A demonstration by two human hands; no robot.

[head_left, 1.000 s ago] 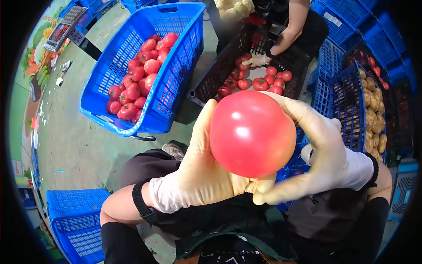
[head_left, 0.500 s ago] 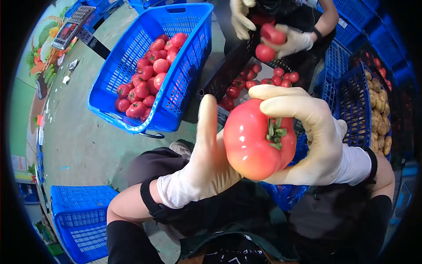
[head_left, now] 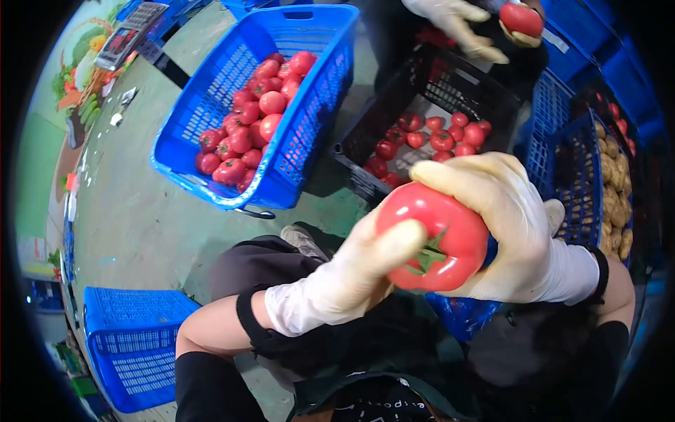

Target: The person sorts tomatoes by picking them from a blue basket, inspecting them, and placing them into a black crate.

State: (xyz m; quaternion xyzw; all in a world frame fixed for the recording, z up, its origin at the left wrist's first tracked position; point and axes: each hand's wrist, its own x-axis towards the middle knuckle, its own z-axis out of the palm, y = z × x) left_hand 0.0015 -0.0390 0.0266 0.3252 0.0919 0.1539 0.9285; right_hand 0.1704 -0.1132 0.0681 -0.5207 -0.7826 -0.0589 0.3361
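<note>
A large pinkish-red tomato [head_left: 460, 235] with a green stem end is held between both gloved hands, above my lap. My left hand [head_left: 337, 274] grips it from the left, with the thumb lying across its front beside the stem. Curled round the top and right side is my right hand [head_left: 524, 228]; some of its fingers are hidden behind the fruit. Just beyond my hands stands a black crate [head_left: 474, 91] with several smaller tomatoes [head_left: 441, 141] on its bottom. Left of it, a blue basket [head_left: 313, 133] holds a heap of tomatoes [head_left: 239, 139].
Across the black crate, a co-worker's gloved hand [head_left: 457, 24] reaches over it, and their other hand holds a tomato [head_left: 522, 20]. A crate of potatoes [head_left: 615, 190] stands right. Another blue basket [head_left: 140, 352] sits lower left; a scale [head_left: 130, 35] stands upper left.
The tomato has turned in my hands, its stem now facing lower left, and my left thumb has come onto its front. The co-worker's hands have moved up and right, away from the crate.
</note>
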